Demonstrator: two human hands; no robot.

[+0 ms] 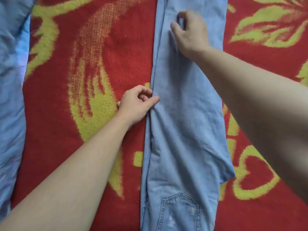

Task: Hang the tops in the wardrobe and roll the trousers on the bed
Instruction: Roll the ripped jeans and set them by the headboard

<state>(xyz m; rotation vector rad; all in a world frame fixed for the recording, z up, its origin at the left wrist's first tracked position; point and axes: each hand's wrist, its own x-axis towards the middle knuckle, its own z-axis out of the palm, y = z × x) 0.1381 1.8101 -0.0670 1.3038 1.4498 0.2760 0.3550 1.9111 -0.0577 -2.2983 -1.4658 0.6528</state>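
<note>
— At the far left?
— Blue cloth (11, 80), wrinkled, running down the edge of the view and lying on the bed.

— And beside it?
— Blanket (55, 130) of the bed, red with a yellow-green leaf pattern, fuzzy, spread under everything here.

— Then the left hand?
— Left hand (135, 104) near the middle, reaching in from the lower left on a bare forearm. Fingers curled, thumb and forefinger pinching the left edge of the jeans.

— The jeans themselves?
— Jeans (183, 122), light blue, laid flat and long on the blanket, going from the bottom of the view up to the top. Apparently folded one leg upon the other. Pocket (180, 212) at the bottom, facing up. Not yet rolled.

— And the right hand?
— Right hand (190, 32) farther up, lying on top of the jeans, close to the left seam. Thumb and forefinger bent toward each other in a ring, other fingers curled. Blurred there, so cannot tell whether pinching the cloth or only touching.
</note>
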